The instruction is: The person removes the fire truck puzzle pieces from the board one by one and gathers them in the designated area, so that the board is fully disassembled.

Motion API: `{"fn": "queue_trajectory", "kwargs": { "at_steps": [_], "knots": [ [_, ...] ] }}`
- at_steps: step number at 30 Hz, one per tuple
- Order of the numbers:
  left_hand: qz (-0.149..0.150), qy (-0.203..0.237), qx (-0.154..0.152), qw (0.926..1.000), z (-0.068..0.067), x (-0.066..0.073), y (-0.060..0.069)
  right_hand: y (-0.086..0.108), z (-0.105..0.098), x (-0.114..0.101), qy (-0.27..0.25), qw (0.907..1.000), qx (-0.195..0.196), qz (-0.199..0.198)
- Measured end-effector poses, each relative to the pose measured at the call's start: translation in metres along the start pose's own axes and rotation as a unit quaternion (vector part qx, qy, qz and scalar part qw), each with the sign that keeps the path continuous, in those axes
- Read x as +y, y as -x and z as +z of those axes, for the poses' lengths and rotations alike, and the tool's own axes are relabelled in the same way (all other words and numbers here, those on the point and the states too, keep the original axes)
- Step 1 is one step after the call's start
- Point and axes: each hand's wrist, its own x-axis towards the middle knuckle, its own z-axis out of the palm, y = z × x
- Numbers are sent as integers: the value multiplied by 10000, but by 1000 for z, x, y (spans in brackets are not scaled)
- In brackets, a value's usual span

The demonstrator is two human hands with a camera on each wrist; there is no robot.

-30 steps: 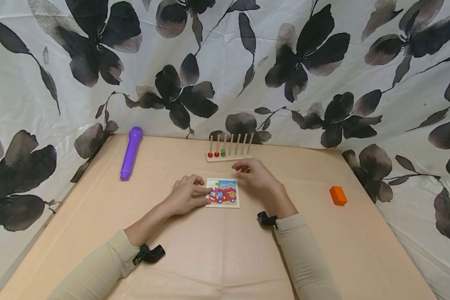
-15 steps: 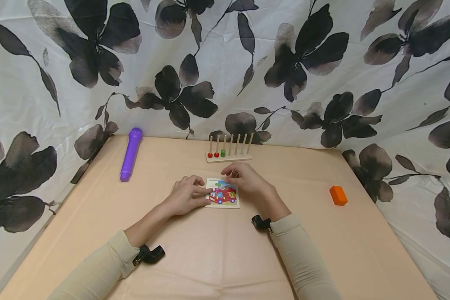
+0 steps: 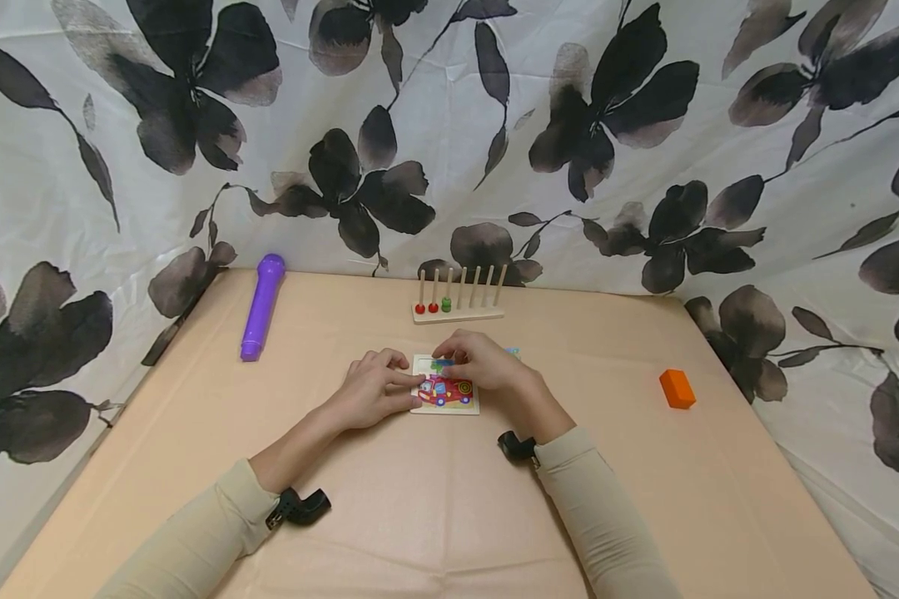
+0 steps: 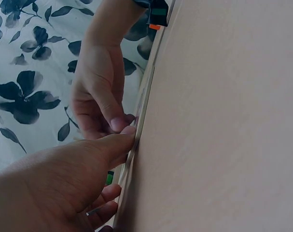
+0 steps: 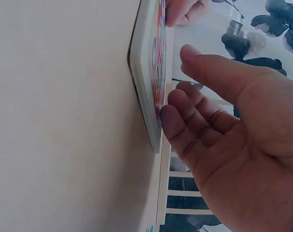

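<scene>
A small square jigsaw puzzle (image 3: 447,406) showing a red fire engine lies flat in its pale frame at the middle of the table. My left hand (image 3: 378,389) rests at its left side, fingertips and thumb touching the edge and face. Over the upper right part hovers or touches my right hand (image 3: 479,362); its fingers cover the ladder picture. In the right wrist view the right hand (image 5: 233,125) has thumb and fingers apart, with nothing seen between them. Just behind that hand a small blue puzzle piece (image 3: 513,352) shows on the table.
A wooden peg rack (image 3: 457,314) with red and green beads stands behind the puzzle. At the back left lies a purple toy microphone (image 3: 262,308). An orange block (image 3: 677,388) is on the right. A floral cloth (image 3: 449,125) hangs along the back edge.
My right hand has moved left from the puzzle's upper right corner to over its top part, uncovering the blue piece behind it. The left hand and puzzle have stayed put.
</scene>
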Motion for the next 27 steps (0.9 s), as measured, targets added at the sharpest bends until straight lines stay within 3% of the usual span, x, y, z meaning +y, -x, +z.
{"fn": "queue_trajectory", "kwargs": {
  "at_steps": [27],
  "knots": [
    [0, -13, 53, 10000, -2, 1, 1, -5, 6, -1, 334, 9991, -263, 21]
  ]
}}
